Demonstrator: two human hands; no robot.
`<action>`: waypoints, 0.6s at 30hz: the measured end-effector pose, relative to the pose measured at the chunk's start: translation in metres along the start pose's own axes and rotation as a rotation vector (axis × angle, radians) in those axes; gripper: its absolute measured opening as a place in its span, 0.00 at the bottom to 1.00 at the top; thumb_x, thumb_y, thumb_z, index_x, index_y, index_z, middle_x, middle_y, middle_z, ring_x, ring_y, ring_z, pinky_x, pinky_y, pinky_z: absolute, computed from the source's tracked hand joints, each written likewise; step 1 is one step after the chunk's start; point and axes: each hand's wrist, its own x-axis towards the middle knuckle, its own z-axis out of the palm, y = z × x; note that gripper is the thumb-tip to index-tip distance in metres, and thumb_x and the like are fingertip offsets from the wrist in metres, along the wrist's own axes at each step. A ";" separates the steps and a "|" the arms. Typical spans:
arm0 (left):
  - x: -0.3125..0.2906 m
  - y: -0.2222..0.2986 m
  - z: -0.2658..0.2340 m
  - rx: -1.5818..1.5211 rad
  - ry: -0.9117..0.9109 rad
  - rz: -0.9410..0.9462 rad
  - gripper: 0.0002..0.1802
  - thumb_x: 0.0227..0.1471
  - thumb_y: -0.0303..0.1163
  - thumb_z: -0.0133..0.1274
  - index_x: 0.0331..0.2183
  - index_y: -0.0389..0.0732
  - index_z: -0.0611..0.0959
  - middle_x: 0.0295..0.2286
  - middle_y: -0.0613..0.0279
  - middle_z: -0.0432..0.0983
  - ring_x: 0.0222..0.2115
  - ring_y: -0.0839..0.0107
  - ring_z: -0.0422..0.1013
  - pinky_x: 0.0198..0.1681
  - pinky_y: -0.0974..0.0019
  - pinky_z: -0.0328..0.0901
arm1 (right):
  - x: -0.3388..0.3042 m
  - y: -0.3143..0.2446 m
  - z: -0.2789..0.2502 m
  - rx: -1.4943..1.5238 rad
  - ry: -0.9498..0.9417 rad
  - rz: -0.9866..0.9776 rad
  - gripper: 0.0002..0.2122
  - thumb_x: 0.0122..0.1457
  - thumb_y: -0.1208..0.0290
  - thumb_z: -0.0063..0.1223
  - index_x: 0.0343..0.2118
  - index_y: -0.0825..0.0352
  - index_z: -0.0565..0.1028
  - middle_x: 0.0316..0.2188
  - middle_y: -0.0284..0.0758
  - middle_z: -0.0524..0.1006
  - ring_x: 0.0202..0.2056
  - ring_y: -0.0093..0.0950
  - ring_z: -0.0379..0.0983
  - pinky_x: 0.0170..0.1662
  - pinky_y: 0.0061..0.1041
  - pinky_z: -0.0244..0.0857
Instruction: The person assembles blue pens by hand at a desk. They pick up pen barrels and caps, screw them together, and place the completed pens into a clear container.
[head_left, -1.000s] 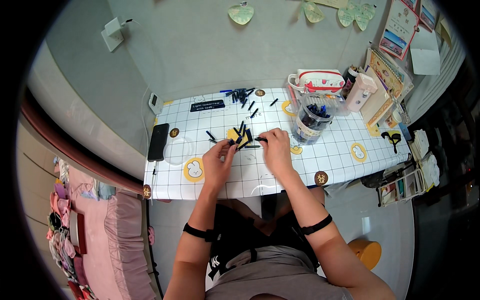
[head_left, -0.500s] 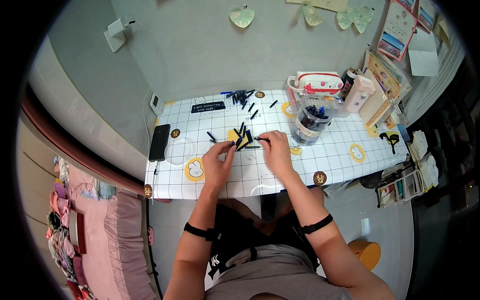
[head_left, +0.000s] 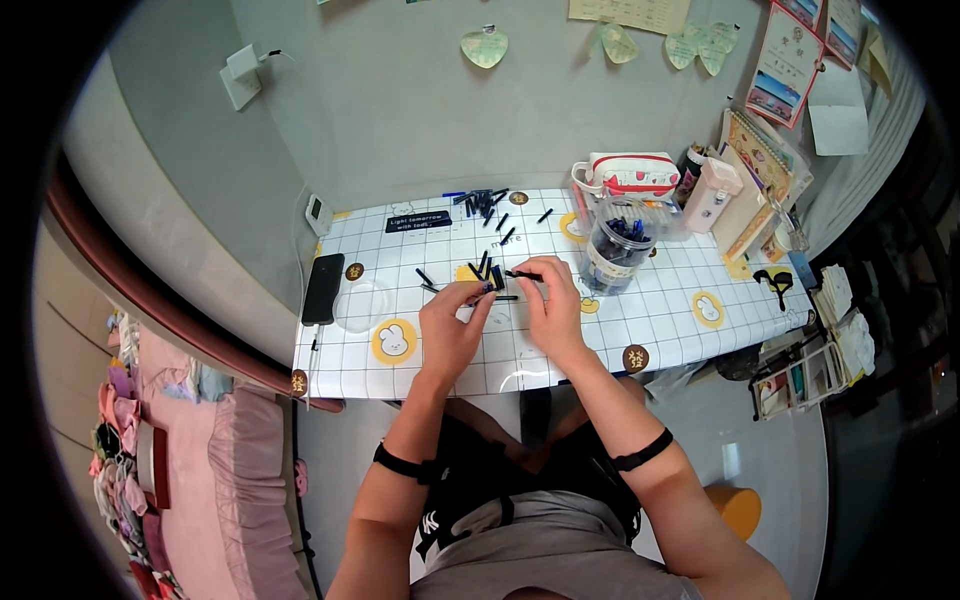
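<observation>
My right hand (head_left: 553, 308) pinches a short dark tube (head_left: 521, 275), which looks like a pen ink cartridge, above the middle of the table. Close by on the left, the closed fingertips of my left hand (head_left: 455, 322) have a small dark blue piece (head_left: 488, 287) at them, too small to name. Several similar tubes (head_left: 497, 272) lie loose between and just beyond my hands. Farther back is a denser pile of dark tubes (head_left: 482, 203). To the right of my right hand stands a clear plastic jar (head_left: 610, 268), partly filled with more of them.
A clear round lid (head_left: 361, 306) and a black phone (head_left: 323, 289) lie at the left on the checked tablecloth (head_left: 470, 378). A white and red pencil case (head_left: 633, 175), a pink bottle-like container (head_left: 712, 193) and upright notebooks (head_left: 752, 175) stand at the back right.
My left hand has moved right, toward the loose tubes and my right hand. My right hand still holds its tube at nearly the same place. The view has shifted slightly.
</observation>
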 end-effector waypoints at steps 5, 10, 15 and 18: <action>-0.003 -0.024 0.020 -0.332 -0.023 -0.051 0.09 0.62 0.21 0.68 0.44 0.30 0.89 0.40 0.55 0.86 0.39 0.70 0.83 0.45 0.69 0.77 | -0.012 -0.001 0.010 0.162 -0.069 0.101 0.07 0.67 0.81 0.62 0.46 0.69 0.81 0.46 0.40 0.82 0.48 0.40 0.79 0.52 0.34 0.75; -0.014 -0.034 0.023 -0.431 -0.032 -0.051 0.10 0.62 0.18 0.67 0.46 0.28 0.89 0.42 0.55 0.86 0.41 0.72 0.83 0.47 0.70 0.78 | -0.020 0.003 0.007 0.076 -0.078 0.074 0.08 0.65 0.81 0.63 0.46 0.68 0.81 0.44 0.40 0.83 0.48 0.42 0.80 0.52 0.35 0.75; -0.015 -0.036 0.025 -0.387 -0.034 -0.078 0.11 0.61 0.17 0.68 0.46 0.29 0.89 0.42 0.54 0.86 0.40 0.72 0.84 0.45 0.69 0.79 | -0.022 0.005 0.006 0.083 -0.078 0.126 0.08 0.65 0.81 0.64 0.46 0.68 0.82 0.43 0.40 0.85 0.45 0.40 0.82 0.50 0.34 0.76; -0.014 -0.035 0.025 -0.325 -0.021 -0.064 0.12 0.60 0.17 0.68 0.46 0.30 0.90 0.42 0.55 0.87 0.40 0.70 0.85 0.45 0.69 0.80 | -0.024 0.007 0.007 0.078 -0.086 0.163 0.08 0.65 0.80 0.65 0.46 0.68 0.83 0.42 0.40 0.86 0.43 0.39 0.84 0.48 0.33 0.78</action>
